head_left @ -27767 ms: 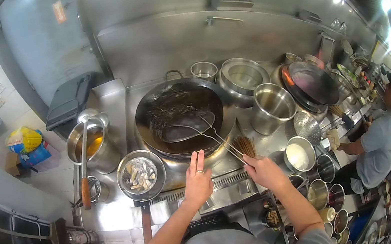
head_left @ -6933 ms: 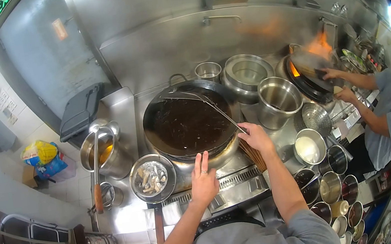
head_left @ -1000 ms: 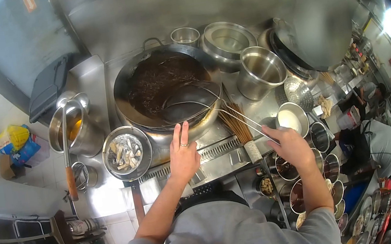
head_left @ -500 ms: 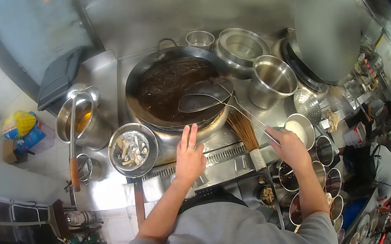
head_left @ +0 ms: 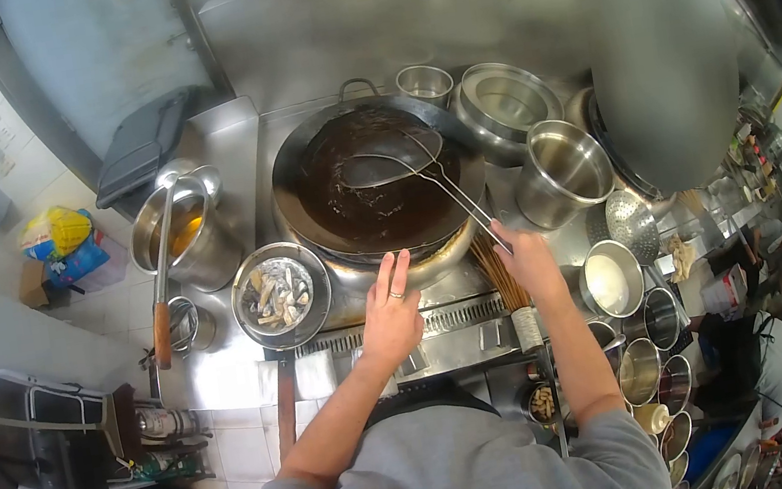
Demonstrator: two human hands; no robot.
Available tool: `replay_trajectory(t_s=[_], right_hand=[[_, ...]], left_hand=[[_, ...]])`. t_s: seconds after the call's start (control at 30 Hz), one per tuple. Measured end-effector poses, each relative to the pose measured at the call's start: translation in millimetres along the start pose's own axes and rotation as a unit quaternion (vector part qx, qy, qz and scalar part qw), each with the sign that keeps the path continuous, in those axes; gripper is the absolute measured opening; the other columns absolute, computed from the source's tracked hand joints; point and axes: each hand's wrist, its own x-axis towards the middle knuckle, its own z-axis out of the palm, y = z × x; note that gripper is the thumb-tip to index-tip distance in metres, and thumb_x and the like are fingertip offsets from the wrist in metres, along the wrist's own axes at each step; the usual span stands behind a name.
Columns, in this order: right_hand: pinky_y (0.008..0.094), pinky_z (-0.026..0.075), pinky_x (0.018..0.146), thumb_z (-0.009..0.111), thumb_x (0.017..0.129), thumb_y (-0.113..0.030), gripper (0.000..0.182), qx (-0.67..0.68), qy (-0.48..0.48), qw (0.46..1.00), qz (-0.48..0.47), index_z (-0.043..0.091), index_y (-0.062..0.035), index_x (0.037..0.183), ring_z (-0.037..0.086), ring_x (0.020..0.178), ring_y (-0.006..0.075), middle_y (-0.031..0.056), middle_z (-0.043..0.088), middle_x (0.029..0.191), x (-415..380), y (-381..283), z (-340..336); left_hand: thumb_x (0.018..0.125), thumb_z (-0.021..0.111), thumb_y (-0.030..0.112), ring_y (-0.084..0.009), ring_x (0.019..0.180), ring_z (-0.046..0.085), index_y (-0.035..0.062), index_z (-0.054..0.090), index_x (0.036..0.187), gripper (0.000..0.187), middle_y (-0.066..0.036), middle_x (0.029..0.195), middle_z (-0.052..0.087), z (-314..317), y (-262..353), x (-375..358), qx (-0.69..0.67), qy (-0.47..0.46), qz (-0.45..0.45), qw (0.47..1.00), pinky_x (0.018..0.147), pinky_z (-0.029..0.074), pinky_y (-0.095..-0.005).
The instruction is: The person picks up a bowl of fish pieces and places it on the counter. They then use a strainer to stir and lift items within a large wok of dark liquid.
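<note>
A large black wok (head_left: 289,184) with dark brown liquid in it sits on the stove. My right hand (head_left: 529,262) is closed around the long wire handle of a skimmer (head_left: 392,167), whose round mesh head lies over the liquid in the middle of the wok. At the wok's near rim is my left hand (head_left: 392,317), its index and middle fingers stretched forward with the tips right at the edge, the other fingers curled. Below my right hand, a bamboo wok brush (head_left: 501,274) leans on the stove front.
Left of the wok stand a strainer with pale pieces (head_left: 282,299) and a steel pot with a ladle (head_left: 209,246). Steel pots (head_left: 562,173), a perforated ladle (head_left: 631,227) and a bowl of white stuff (head_left: 611,279) stand right. A person (head_left: 774,359) is far right.
My right hand has moved forward and left, pushing the skimmer's head from the wok's right side toward its middle. My left hand stays at the near rim. The view has shifted slightly.
</note>
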Motion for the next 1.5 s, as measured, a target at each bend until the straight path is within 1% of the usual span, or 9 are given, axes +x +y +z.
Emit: replay_trajectory(t_s=[0.3, 0.53, 0.63, 0.73, 0.83, 0.93, 1.03, 1.23, 1.5], right_hand=[[0.0528, 0.056, 0.081, 0.072, 0.090, -0.011, 0.040, 0.040, 0.019, 0.999, 0.009, 0.068, -0.0117, 0.130, 0.068, 0.091, 0.0460, 0.0238, 0.069, 0.097, 32.3, -22.0, 23.6], [0.0520, 0.056, 0.083, 0.073, 0.090, -0.011, 0.039, 0.052, 0.006, 0.999, -0.001, 0.069, -0.0094, 0.129, 0.068, 0.092, 0.0458, 0.0254, 0.070, 0.097, 13.5, -24.0, 24.5], [0.0494, 0.054, 0.083, 0.074, 0.088, -0.008, 0.042, 0.054, -0.028, 0.998, 0.009, 0.067, -0.0036, 0.130, 0.067, 0.095, 0.0459, 0.0283, 0.070, 0.102, -4.8, -31.0, 9.0], [0.0491, 0.054, 0.083, 0.075, 0.088, -0.008, 0.043, 0.048, -0.043, 0.998, 0.022, 0.067, -0.0032, 0.130, 0.067, 0.097, 0.0460, 0.0280, 0.070, 0.103, -22.7, -38.7, -4.8], [0.0486, 0.055, 0.084, 0.075, 0.088, -0.008, 0.043, 0.049, -0.040, 0.998, -0.001, 0.067, -0.0031, 0.130, 0.068, 0.098, 0.0456, 0.0276, 0.071, 0.104, -39.1, -37.2, -10.4], [0.0481, 0.055, 0.084, 0.075, 0.088, -0.008, 0.042, 0.044, -0.063, 0.997, 0.026, 0.068, -0.0032, 0.129, 0.068, 0.099, 0.0450, 0.0277, 0.071, 0.107, -52.5, -42.9, -23.4], [0.0505, 0.056, 0.079, 0.074, 0.088, -0.011, 0.044, 0.038, -0.044, 0.998, -0.025, 0.065, -0.0043, 0.130, 0.068, 0.088, 0.0452, 0.0257, 0.070, 0.095, -67.5, -39.7, -36.9], [0.0508, 0.055, 0.074, 0.073, 0.089, -0.012, 0.041, -0.021, -0.092, 0.995, 0.018, 0.067, -0.0095, 0.129, 0.068, 0.084, 0.0446, 0.0223, 0.069, 0.091, -86.6, -43.1, -84.6], [0.0513, 0.053, 0.070, 0.073, 0.089, -0.013, 0.040, -0.101, -0.086, 0.991, 0.010, 0.068, -0.0119, 0.129, 0.067, 0.078, 0.0425, 0.0193, 0.066, 0.087, -98.1, -46.1, -142.0]], left_hand=[[0.075, 0.068, 0.002, -0.0445, 0.153, 0.024, 0.0028, 0.068, 0.085, 0.010, -0.019, 0.167, 0.025, 0.8, 1.1, 0.6, 0.004, -0.005, -0.004, 1.000, 0.110, 0.041, -0.0536], [0.075, 0.069, 0.002, -0.0445, 0.153, 0.023, 0.0028, 0.067, 0.083, 0.009, -0.019, 0.167, 0.025, 1.5, 0.2, 0.1, 0.003, -0.006, -0.005, 1.000, 0.110, 0.041, -0.0543], [0.075, 0.070, 0.002, -0.0414, 0.154, 0.022, 0.0016, 0.067, 0.084, 0.010, -0.018, 0.167, 0.023, 1.3, 1.6, 0.6, -0.003, -0.004, -0.007, 1.000, 0.110, 0.040, -0.0525], [0.074, 0.071, 0.002, -0.0399, 0.154, 0.022, 0.0011, 0.067, 0.084, 0.011, -0.017, 0.167, 0.023, 0.5, 2.4, 0.9, -0.008, -0.001, -0.007, 1.000, 0.110, 0.040, -0.0516], [0.073, 0.071, 0.001, -0.0398, 0.154, 0.022, 0.0011, 0.068, 0.084, 0.011, -0.017, 0.167, 0.023, 1.3, 1.5, 0.5, -0.011, 0.003, -0.003, 1.000, 0.109, 0.040, -0.0516], [0.074, 0.070, 0.002, -0.0400, 0.154, 0.022, 0.0011, 0.068, 0.084, 0.011, -0.018, 0.167, 0.023, -1.1, 2.7, 1.6, -0.013, -0.002, -0.004, 1.000, 0.109, 0.040, -0.0516], [0.074, 0.069, 0.002, -0.0404, 0.154, 0.022, 0.0011, 0.068, 0.084, 0.010, -0.018, 0.167, 0.024, -1.3, 2.0, 1.3, -0.014, 0.003, 0.003, 1.000, 0.110, 0.040, -0.0514], [0.074, 0.070, 0.003, -0.0403, 0.154, 0.022, 0.0010, 0.069, 0.085, 0.011, -0.019, 0.166, 0.025, 1.2, -0.2, 1.1, -0.015, 0.006, 0.005, 1.000, 0.110, 0.040, -0.0505], [0.074, 0.070, 0.004, -0.0397, 0.154, 0.022, 0.0015, 0.070, 0.086, 0.011, -0.018, 0.167, 0.025, 1.6, -0.8, 0.9, -0.011, 0.006, 0.007, 1.000, 0.110, 0.039, -0.0500]])
